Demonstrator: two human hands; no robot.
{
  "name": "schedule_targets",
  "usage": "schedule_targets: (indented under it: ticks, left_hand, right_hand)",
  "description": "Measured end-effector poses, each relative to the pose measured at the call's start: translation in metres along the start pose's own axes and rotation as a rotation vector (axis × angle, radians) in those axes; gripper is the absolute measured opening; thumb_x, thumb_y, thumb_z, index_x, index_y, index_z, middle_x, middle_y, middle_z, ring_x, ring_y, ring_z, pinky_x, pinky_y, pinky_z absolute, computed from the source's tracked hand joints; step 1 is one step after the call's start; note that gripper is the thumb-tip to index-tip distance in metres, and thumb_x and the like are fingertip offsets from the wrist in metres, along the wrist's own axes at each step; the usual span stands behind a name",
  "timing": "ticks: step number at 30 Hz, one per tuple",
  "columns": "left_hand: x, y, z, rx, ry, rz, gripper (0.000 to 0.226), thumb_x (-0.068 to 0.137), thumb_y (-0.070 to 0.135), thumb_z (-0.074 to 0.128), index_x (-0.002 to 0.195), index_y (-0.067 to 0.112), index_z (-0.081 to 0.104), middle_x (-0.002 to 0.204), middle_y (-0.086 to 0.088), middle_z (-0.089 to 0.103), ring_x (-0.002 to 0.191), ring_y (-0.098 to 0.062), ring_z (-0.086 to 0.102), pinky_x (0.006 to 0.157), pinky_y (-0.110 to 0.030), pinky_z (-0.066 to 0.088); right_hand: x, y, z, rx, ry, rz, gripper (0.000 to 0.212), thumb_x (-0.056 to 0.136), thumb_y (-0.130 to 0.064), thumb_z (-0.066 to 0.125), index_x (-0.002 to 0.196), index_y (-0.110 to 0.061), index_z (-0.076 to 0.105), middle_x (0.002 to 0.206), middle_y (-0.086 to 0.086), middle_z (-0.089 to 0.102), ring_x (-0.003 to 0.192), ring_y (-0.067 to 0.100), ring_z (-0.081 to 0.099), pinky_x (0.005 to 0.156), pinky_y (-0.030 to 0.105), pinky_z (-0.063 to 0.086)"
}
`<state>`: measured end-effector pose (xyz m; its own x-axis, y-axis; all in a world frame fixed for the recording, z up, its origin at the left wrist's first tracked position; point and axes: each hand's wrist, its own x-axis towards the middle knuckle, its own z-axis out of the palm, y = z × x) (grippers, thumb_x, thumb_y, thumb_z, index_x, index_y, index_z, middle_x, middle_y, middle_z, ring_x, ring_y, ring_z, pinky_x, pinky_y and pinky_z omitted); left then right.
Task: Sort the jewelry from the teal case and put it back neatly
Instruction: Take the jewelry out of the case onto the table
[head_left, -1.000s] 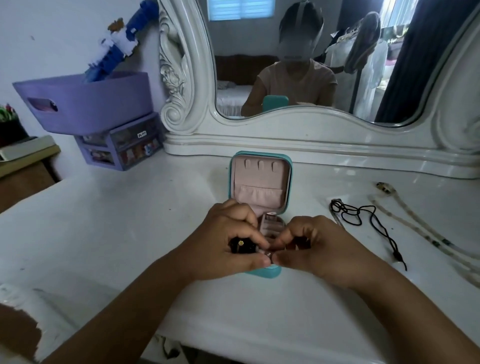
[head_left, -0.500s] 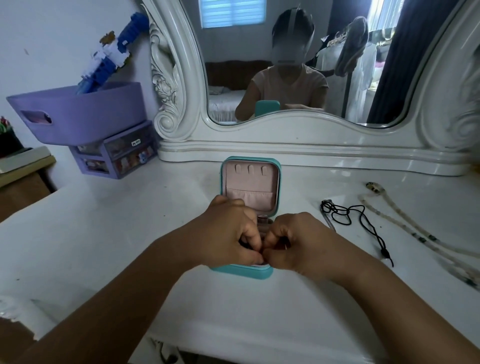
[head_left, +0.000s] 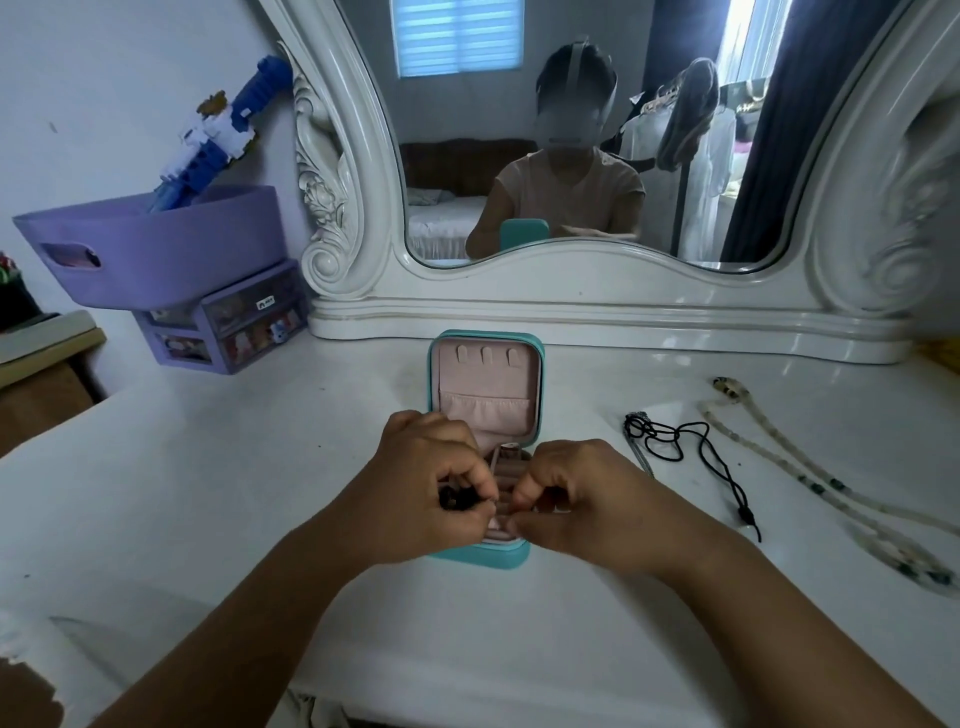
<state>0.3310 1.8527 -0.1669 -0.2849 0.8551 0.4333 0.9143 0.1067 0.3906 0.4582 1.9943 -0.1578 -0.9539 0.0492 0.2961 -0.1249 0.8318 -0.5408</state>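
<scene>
The teal case (head_left: 483, 557) lies open on the white dressing table (head_left: 208, 493), its pink-lined lid (head_left: 485, 384) standing upright. Both my hands are over the tray and hide most of it; a strip of pink ring rolls (head_left: 506, 475) shows between them. My left hand (head_left: 421, 488) is curled round a dark beaded piece of jewelry (head_left: 456, 500). My right hand (head_left: 587, 499) pinches something very small between thumb and forefinger, just over the rolls; I cannot make out what it is. The fingertips of the two hands nearly touch.
To the right of the case lie a black cord necklace (head_left: 675, 441) and a long pale beaded necklace (head_left: 810, 467). A carved white mirror frame (head_left: 571, 306) stands behind. At the back left are a purple basket (head_left: 156, 244) and a small purple drawer unit (head_left: 234, 327).
My hands have stayed over the case tray, drawing close together and then slightly apart. The head camera has moved in a little and tilted, so the case looks nearer.
</scene>
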Motion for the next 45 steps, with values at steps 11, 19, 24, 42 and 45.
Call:
schedule_targets:
  ticks: [11,19,24,42,45]
  left_hand:
    - [0.001,0.012,-0.001,0.037,0.207,-0.15,0.012,0.062,0.044,0.057,0.062,0.032,0.059,0.062,0.02,0.052,0.065,-0.006,0.052,0.062,-0.015,0.036]
    - [0.03,0.065,0.041,0.023,0.153,0.02,0.017,0.066,0.042,0.056,0.067,0.027,0.065,0.066,0.016,0.048,0.067,-0.005,0.049,0.066,-0.027,0.041]
    - [0.054,0.08,0.068,0.229,0.098,0.042,0.012,0.062,0.034,0.058,0.064,0.025,0.066,0.068,0.008,0.058,0.071,-0.017,0.054,0.069,-0.027,0.03]
    - [0.05,0.062,0.06,0.292,-0.107,-0.003,0.017,0.08,0.035,0.06,0.097,0.032,0.066,0.093,0.012,0.058,0.095,-0.007,0.045,0.082,-0.025,0.019]
    - [0.045,0.056,0.052,0.272,-0.041,-0.011,0.015,0.079,0.033,0.061,0.094,0.033,0.066,0.084,0.015,0.05,0.092,-0.005,0.045,0.076,-0.023,0.015]
  right_hand:
    - [-0.013,0.011,-0.012,0.052,0.143,0.038,0.006,0.086,-0.02,0.062,0.081,-0.016,0.062,0.08,-0.004,0.056,0.077,0.006,0.051,0.067,0.01,0.039]
    - [-0.063,0.063,-0.064,-0.168,0.276,0.346,0.013,0.085,-0.025,0.062,0.074,-0.029,0.057,0.078,-0.009,0.055,0.069,0.003,0.053,0.058,0.013,0.038]
    - [-0.07,0.065,-0.051,-0.208,0.193,0.234,0.011,0.083,-0.021,0.063,0.075,-0.027,0.058,0.077,-0.012,0.053,0.073,-0.003,0.049,0.065,0.007,0.034]
    - [-0.064,0.075,-0.037,-0.036,0.211,0.172,0.016,0.072,-0.017,0.076,0.085,-0.021,0.068,0.075,-0.008,0.052,0.076,0.004,0.051,0.066,0.01,0.037]
    - [-0.069,0.075,-0.044,0.001,0.306,0.214,0.028,0.075,-0.004,0.071,0.084,-0.03,0.065,0.078,-0.009,0.054,0.076,0.0,0.049,0.067,0.006,0.037]
